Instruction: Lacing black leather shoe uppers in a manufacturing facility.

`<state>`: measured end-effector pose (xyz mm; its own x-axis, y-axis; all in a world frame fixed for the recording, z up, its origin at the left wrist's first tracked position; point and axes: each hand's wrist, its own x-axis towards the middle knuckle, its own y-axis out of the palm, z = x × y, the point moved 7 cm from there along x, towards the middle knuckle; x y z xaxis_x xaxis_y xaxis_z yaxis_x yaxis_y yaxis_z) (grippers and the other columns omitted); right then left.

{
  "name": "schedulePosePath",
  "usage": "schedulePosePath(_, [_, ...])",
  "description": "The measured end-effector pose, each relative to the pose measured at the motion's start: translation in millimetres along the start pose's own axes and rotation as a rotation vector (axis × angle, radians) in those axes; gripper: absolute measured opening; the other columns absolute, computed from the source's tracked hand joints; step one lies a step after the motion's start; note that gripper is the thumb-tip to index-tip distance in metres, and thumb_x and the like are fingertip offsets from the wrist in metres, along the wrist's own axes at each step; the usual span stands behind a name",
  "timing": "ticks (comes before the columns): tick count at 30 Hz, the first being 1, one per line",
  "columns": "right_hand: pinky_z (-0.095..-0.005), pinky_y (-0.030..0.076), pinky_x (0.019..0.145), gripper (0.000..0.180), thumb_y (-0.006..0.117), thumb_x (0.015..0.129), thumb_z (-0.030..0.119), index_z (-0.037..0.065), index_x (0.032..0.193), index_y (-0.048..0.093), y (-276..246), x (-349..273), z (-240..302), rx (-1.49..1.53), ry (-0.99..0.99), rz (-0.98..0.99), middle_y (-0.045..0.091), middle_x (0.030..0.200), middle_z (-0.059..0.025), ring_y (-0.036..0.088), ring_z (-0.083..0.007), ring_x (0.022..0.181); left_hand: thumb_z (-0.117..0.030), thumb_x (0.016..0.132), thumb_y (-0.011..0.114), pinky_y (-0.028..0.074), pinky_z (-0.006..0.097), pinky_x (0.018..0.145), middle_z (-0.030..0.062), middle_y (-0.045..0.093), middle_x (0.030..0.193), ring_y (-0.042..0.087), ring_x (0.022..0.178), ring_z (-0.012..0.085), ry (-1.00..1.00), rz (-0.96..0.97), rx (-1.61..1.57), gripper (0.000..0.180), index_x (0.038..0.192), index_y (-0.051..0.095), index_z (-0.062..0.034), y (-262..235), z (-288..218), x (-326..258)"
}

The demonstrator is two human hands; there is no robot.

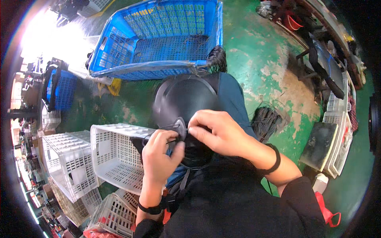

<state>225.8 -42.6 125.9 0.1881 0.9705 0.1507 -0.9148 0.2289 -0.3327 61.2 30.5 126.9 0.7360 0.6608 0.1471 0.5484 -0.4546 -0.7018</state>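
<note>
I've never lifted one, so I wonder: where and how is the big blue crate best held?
Probably take the blue crate by its near rim, coming from the near side: it's open-topped, and that long edge lies closest. Keep left of the black stringy bundle.

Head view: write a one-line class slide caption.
Left hand and right hand at a small grey piece, blue crate beyond.

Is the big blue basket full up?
No, the blue basket is far from full: its inner walls and much of its mesh bottom show. Dark strands hang at its near right corner.
</note>
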Motion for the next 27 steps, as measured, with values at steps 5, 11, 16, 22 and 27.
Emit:
schedulePosePath(5, [-0.0448, 0.053, 0.072, 0.016, 0.067, 0.097, 0.020, 0.004, 0.098, 0.068, 14, -3, -21, 0.046, 0.120, 0.028, 0.068, 0.088, -0.0181, 0.069, -0.0389, 0.082, 0.002, 0.095, 0.057, 0.044, 0.020, 0.068, 0.0006, 0.069, 0.091, 0.056, 0.075, 0.0044, -0.458, 0.006, -0.726, 0.027, 0.119, 0.070, 0.0062, 13, 50, -14])
schedulePosePath(11, [-0.0427, 0.051, 0.068, 0.011, 0.069, 0.095, 0.014, 0.004, 0.097, 0.066, 21, -1, -12, -0.172, 0.066, 0.044, 0.067, 0.088, -0.0141, 0.067, -0.0353, 0.080, -0.002, 0.096, 0.057, 0.038, 0.018, 0.065, -0.0033, 0.066, 0.092, 0.050, 0.074, 0.0019, -0.412, 0.048, -0.965, 0.031, 0.122, 0.070, 0.0069, 25, 54, -14])
schedulePosePath(16, [-0.0498, 0.052, 0.070, 0.010, 0.066, 0.093, 0.014, 0.005, 0.097, 0.064, 25, 3, -12, -0.250, 0.048, 0.054, 0.066, 0.089, -0.0169, 0.066, -0.0418, 0.084, -0.005, 0.097, 0.055, 0.035, 0.020, 0.063, -0.0052, 0.060, 0.087, 0.047, 0.072, 0.0023, -0.278, 0.027, -0.896, 0.030, 0.121, 0.071, 0.0066, 20, 50, -12])
schedulePosePath(22, [-0.0550, 0.053, 0.064, 0.010, 0.064, 0.087, 0.011, 0.005, 0.090, 0.056, 33, 12, 3, -0.456, -0.046, 0.114, 0.063, 0.083, -0.0166, 0.066, -0.0426, 0.077, -0.004, 0.093, 0.074, 0.053, 0.028, 0.080, 0.0039, 0.070, 0.095, 0.064, 0.089, 0.0110, -0.281, 0.019, -0.475, 0.016, 0.109, 0.074, -0.0006, 30, 56, -8])
schedulePosePath(27, [-0.0500, 0.052, 0.075, 0.029, 0.078, 0.081, 0.019, 0.008, 0.101, 0.061, 24, 7, 25, -0.553, -0.081, 0.047, 0.064, 0.093, -0.0131, 0.066, -0.0368, 0.089, -0.007, 0.101, 0.067, 0.051, 0.026, 0.076, 0.0039, 0.068, 0.095, 0.062, 0.083, 0.0104, -0.222, -0.121, -0.621, 0.008, 0.107, 0.069, -0.0014, 11, 50, 9])
